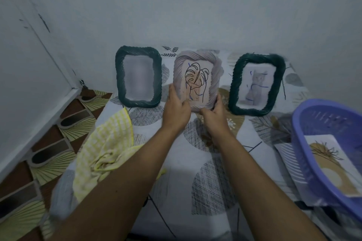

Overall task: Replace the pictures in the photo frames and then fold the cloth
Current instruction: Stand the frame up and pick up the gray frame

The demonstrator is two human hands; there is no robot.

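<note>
A pale lilac twisted-rim photo frame (215, 72) with a line drawing of a leaf stands upright at the middle of the table by the wall. My left hand (175, 112) grips its lower left edge and my right hand (214, 114) grips its lower right corner. To its left a dark green frame (119, 76) holds a blurred grey picture. To its right another dark green frame (235, 88) shows a grey cat picture. A crumpled yellow checked cloth (101, 146) lies at the table's left edge, partly under my left forearm.
A purple plastic basket (299, 129) at the right holds a picture with a brown plant drawing (329, 164). The table carries a leaf-patterned cover (195, 162). The wall stands right behind the frames. Patterned floor tiles (39, 158) lie to the left.
</note>
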